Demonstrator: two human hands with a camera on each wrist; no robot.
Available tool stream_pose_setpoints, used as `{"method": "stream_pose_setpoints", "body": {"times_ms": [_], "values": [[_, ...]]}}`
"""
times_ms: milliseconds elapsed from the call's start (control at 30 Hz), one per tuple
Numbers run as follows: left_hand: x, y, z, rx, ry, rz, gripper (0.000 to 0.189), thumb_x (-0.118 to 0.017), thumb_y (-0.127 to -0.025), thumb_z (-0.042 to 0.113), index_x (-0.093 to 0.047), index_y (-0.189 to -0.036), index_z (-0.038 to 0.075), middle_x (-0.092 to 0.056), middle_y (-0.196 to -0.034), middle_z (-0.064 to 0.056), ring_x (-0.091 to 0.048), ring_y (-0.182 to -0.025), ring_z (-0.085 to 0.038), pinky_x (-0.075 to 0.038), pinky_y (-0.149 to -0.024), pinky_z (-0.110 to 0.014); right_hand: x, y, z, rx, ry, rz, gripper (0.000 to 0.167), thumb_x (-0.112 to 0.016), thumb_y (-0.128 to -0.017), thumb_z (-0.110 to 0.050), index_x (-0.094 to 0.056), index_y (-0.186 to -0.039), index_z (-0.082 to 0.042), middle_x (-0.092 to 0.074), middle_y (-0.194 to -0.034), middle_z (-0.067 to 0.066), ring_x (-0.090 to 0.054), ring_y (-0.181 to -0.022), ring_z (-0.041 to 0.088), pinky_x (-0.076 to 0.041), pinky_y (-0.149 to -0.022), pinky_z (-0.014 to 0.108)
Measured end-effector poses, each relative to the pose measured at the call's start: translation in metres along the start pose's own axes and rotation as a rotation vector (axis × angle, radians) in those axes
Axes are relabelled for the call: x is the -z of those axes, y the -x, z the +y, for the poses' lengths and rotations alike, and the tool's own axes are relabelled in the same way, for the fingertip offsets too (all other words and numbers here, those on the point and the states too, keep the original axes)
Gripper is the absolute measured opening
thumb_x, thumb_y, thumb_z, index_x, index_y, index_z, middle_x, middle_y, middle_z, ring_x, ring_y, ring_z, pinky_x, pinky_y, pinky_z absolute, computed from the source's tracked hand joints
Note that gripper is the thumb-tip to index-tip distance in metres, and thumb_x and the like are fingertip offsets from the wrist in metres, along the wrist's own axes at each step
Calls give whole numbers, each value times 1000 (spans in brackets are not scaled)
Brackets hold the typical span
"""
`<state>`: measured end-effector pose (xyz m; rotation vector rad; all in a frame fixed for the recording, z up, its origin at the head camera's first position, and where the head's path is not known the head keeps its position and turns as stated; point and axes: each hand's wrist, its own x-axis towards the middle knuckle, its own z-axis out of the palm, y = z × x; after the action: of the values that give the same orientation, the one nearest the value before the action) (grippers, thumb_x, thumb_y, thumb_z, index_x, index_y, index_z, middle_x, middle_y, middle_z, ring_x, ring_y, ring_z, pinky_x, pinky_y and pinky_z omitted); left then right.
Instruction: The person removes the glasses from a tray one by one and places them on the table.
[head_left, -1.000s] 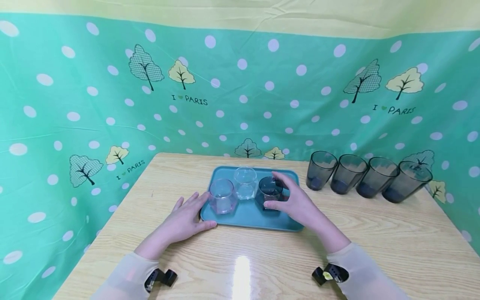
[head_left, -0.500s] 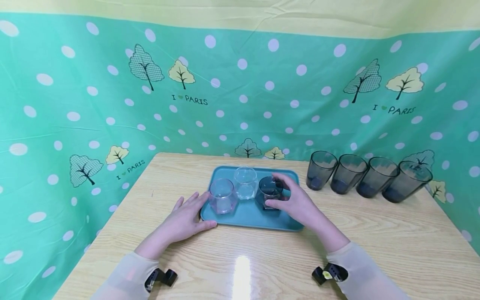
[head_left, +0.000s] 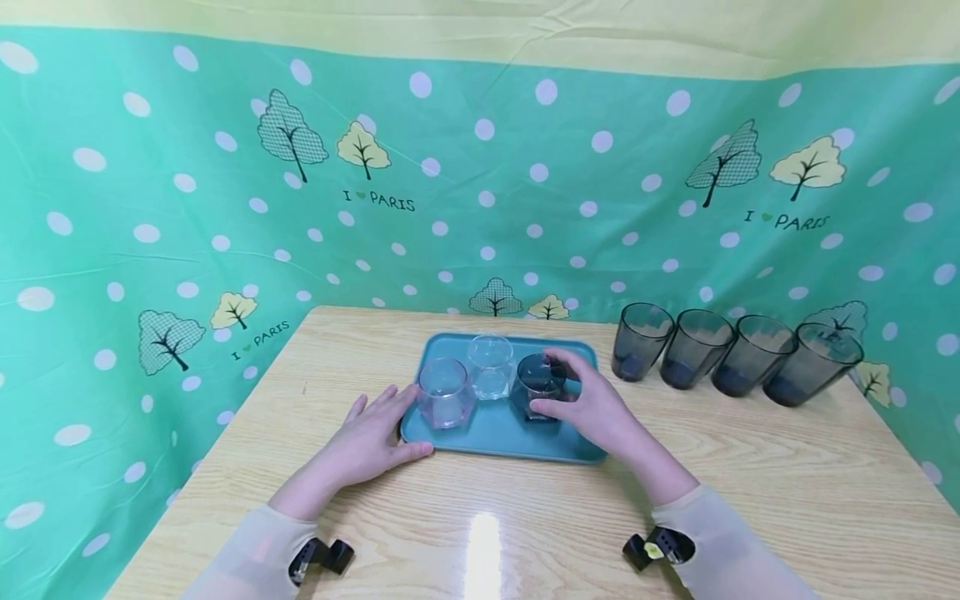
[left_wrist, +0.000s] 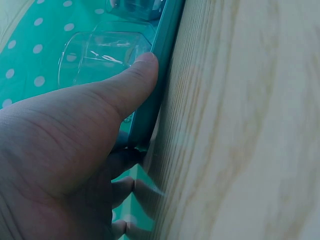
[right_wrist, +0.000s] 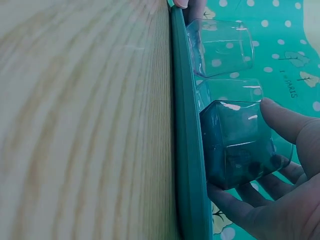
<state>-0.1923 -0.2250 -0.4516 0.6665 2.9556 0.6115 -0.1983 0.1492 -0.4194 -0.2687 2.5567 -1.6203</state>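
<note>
Three short faceted glasses stand upright on the blue tray (head_left: 495, 442). My right hand (head_left: 596, 404) grips the dark grey glass (head_left: 538, 387) at the tray's right, thumb on its near side and fingers round the far side. In the right wrist view that dark glass (right_wrist: 240, 145) stands low at the tray's rim (right_wrist: 192, 165). My left hand (head_left: 367, 437) rests at the tray's near left corner, thumb along the near rim and fingers extended by the left side. Beside those fingers is a pinkish glass (head_left: 446, 396); a colourless glass (head_left: 491, 367) stands behind, between the other two.
Several tall smoky tumblers (head_left: 697, 354) stand in a row at the table's back right. Wood-grain tabletop (head_left: 420, 525) surrounds the tray. A green dotted curtain (head_left: 480, 175) hangs behind the table.
Right thumb and fingers have shifted very slightly on the dark glass. The left hand, tray and glasses stay where they were.
</note>
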Motion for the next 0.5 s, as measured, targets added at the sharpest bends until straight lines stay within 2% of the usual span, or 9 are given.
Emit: {"method": "stream_pose_setpoints", "body": {"times_ms": [167,400,500], "values": [[0,0,1,-2,-1,0,104,-77,-97,65,-39,-169,-1,-45,-171,-20,-33,-160,-49,-14,-125,-80,0,1,0,-6,24,21,83,-91,-96,-29,-48,-166,-19,-45,-168,14,-47,-153,40,-48,-118,59],[0,-1,1,-7,0,2,104,-76,-98,65,-39,-169,-1,-45,-171,-20,-33,-160,-49,-14,-125,-81,7,4,-5,-21,38,54,84,-95,-92,-33,-51,-163,-24,-49,-165,9,-55,-145,36,-53,-113,57],[0,0,0,-2,-2,-1,105,-76,-97,67,-39,-169,-1,-45,-171,-19,-33,-161,-49,-14,-125,-80,13,6,-8,-8,40,64,84,-94,-92,-31,-50,-164,-22,-50,-165,10,-53,-147,34,-54,-113,56]]}}
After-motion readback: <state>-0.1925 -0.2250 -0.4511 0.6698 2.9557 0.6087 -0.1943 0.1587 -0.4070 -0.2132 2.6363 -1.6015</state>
